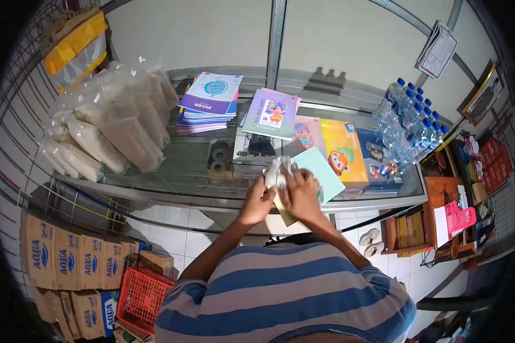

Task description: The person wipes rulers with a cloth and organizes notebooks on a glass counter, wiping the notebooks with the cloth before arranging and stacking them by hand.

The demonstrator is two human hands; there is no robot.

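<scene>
Both my hands are together at the front edge of the glass counter, over a crumpled white cloth or tissue (278, 171). My left hand (257, 201) has its fingers curled at the left side of this white piece. My right hand (301, 195) presses its bent fingers onto it from the right. Beneath the hands lies a pale green book (321, 171), sticking out to the right. A yellowish cover or sheet (285, 212) shows below them, over the counter edge. The exact grip of the fingertips is partly hidden.
On the glass counter (189, 177) stand filled plastic bags (120, 131), a stack of notebooks (209, 106), more notebooks (272, 114), a yellow picture book (343, 151) and several water bottles (412, 123). Cartons (68, 257) and a red basket (145, 294) sit lower left. Sandals (372, 243) lie on the floor.
</scene>
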